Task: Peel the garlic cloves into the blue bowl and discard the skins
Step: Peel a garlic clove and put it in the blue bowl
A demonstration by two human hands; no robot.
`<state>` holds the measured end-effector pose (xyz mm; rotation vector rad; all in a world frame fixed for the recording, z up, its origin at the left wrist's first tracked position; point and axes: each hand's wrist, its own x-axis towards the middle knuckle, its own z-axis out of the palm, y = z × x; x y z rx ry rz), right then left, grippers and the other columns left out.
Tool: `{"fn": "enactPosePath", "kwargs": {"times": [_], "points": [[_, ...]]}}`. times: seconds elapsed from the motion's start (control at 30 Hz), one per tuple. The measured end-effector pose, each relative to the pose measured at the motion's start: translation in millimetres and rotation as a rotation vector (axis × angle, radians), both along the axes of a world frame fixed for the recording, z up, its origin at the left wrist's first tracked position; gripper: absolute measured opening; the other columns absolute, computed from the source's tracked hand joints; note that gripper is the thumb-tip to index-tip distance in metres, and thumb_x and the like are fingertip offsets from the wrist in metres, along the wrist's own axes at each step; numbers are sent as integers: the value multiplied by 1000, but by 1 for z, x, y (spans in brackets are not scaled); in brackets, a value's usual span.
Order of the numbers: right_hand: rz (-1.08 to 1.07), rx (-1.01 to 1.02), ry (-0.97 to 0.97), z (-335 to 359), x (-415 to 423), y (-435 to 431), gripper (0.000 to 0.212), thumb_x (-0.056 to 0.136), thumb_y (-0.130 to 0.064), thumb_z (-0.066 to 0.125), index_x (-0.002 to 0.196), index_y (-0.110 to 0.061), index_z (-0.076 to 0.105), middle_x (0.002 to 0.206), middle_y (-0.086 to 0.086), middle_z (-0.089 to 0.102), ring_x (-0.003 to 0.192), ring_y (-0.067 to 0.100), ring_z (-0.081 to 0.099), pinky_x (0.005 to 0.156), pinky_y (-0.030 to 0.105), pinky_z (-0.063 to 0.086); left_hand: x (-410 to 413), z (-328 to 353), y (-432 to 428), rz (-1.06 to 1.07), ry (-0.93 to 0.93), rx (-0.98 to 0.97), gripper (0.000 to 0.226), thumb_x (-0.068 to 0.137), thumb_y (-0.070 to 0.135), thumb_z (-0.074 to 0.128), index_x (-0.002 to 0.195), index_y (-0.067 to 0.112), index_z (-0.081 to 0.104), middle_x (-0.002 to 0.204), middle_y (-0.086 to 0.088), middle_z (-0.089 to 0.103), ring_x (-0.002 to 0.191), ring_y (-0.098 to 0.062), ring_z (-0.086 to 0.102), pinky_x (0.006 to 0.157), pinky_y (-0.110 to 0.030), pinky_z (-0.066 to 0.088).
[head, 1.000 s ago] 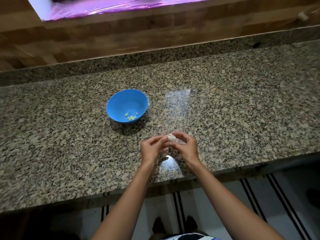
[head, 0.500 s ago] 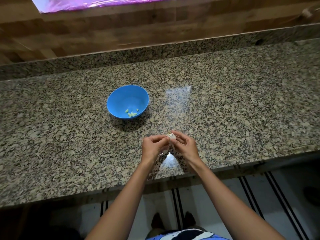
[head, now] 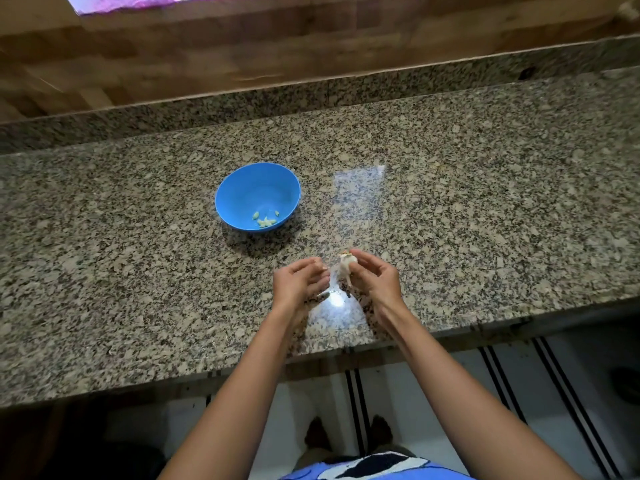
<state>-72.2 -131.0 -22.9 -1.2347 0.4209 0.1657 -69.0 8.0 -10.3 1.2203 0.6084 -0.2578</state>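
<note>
Speckled granite made up the counter (head: 138,271) before us, brown and grey, with a low upstand (head: 242,102) of the same stone along its far edge and a wooden wall (head: 242,50) of mixed planks above that; a purple-lit strip (head: 138,0) showed at the very top. Two pale patches of glare (head: 360,188) lay on the polished stone, one beyond our hands and one under them. We held the garlic (head: 347,263) just above the counter near its front edge. Our right hand (head: 375,282) had its thumb and curled fingertips closed round it. Its long axis ran away from us, the brownish root end pointing toward the far wall and the loose papery end trailing back toward us. A strip of skin (head: 334,277) hung from it toward our left hand (head: 298,285), whose curled thumb and forefinger pinched that strip. The blue bowl (head: 242,188) stood upright on the stone, to the left of our hands and farther back, well apart from them. A few peeled cloves (head: 266,221) lay low against its near wall. Below the counter edge we saw a white floor (head: 519,375) with black stripes, and our feet (head: 346,434) on it.
</note>
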Motion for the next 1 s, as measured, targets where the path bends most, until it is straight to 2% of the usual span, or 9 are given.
{"fn": "enactPosePath", "kwargs": {"times": [0.07,0.2,0.3,0.43,0.53,0.63,0.8,0.9,1.0], "points": [[16,-145,19,-2,4,-4,28,83,4,60,109,-6,65,108,13,66,81,17,64,60,18,55,3,-4,8,-10,5,119,13,90,6,60,100,0,66,84,-16,70,71,-24,68,60,-28,58],[93,-670,-35,-7,14,-16,29,85,-7,63,114,-11,63,115,6,64,95,14,60,73,19,54,4,-19,27,-408,-237,1007,14,90,17,62,99,11,70,88,-1,71,70,-12,64,68,-24,54],[144,-817,-76,-7,18,-22,31,85,-9,63,116,-9,61,115,6,65,101,17,62,85,23,51,2,-20,32,-545,-349,1147,14,91,14,59,102,10,68,91,-1,70,73,-9,63,69,-19,52],[195,-978,-139,-8,14,-20,37,86,-15,63,122,-12,57,122,4,61,107,13,57,86,17,43,1,-20,34,-525,-323,1117,17,91,18,59,106,12,59,85,-2,69,70,-14,66,65,-31,57],[118,-1055,-344,-2,2,-6,37,90,-18,57,126,-14,53,129,2,54,115,14,53,99,21,37,3,-18,35,-419,-221,974,14,82,20,71,92,13,65,77,5,68,64,-3,63,53,-12,49],[230,-944,-454,1,-17,17,28,92,-16,54,119,-11,60,115,4,64,98,11,62,91,27,51,4,-17,36,-440,-191,962,7,80,20,73,85,15,72,77,8,69,65,-1,63,51,-9,45],[240,-706,-7,-18,-18,23,15,90,-16,59,98,-8,69,86,0,69,77,13,64,76,29,55,5,-10,32,-566,-55,651,4,78,2,72,81,0,72,77,-12,73,70,-20,70,67,-29,60],[223,-425,153,-22,-6,16,10,89,-9,59,84,-4,66,72,9,67,63,17,62,58,27,53,16,-1,36,-632,74,508,6,78,-5,69,83,-9,68,78,-20,69,63,-22,67,60,-27,59],[226,-338,175,-23,-2,14,13,89,-4,59,76,-5,64,68,12,64,56,17,60,51,21,47,22,1,35,-673,122,532,7,80,-7,67,83,-12,66,74,-18,68,57,-18,64,53,-24,56]]}}
